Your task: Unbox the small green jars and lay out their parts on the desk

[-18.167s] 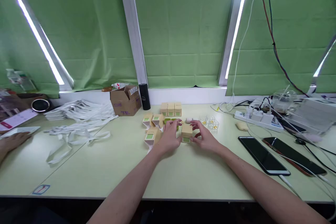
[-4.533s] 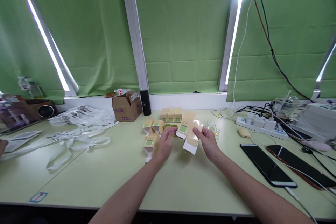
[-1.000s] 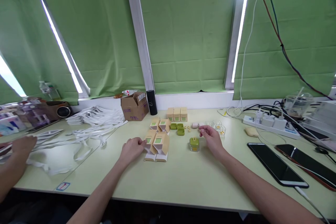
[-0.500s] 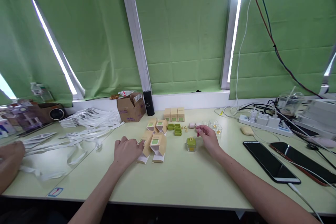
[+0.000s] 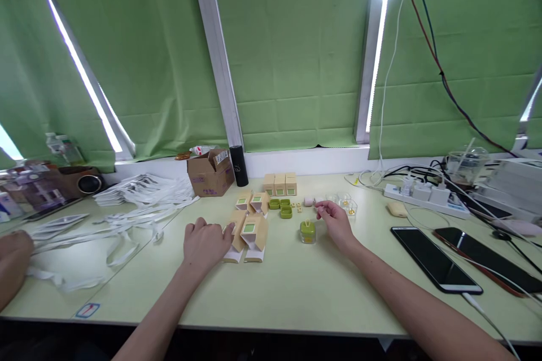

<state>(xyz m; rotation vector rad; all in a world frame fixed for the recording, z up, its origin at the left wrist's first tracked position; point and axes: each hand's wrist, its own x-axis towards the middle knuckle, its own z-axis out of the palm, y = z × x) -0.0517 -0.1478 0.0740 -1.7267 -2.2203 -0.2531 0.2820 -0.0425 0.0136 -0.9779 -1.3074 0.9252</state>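
My left hand (image 5: 206, 243) rests on the table with fingers curled. Its thumb side lies against an open-ended beige box (image 5: 235, 231); its palm is hidden. A matching box (image 5: 254, 231) with a green label stands beside that one, white flap toward me. My right hand (image 5: 336, 224) is closed, thumb and finger pinched together; anything between them is too small to make out. Just left of it stands a small clear jar with a green lid (image 5: 307, 231). Beyond its fingertips lie a pale pink roll (image 5: 309, 201) and clear cups (image 5: 345, 202). Green square trays (image 5: 286, 212) sit between the hands.
Closed beige boxes (image 5: 280, 185) stand in a row at the back, near a black cylinder (image 5: 239, 166) and a cardboard carton (image 5: 210, 173). White straps (image 5: 144, 194) spread leftward, where another person's hand (image 5: 14, 262) shows. Phones (image 5: 436, 259) and a power strip (image 5: 427, 201) lie right.
The view has shifted very slightly. Both my hands keep their places and shapes. The other person's hand at the left edge has moved a little left and down.
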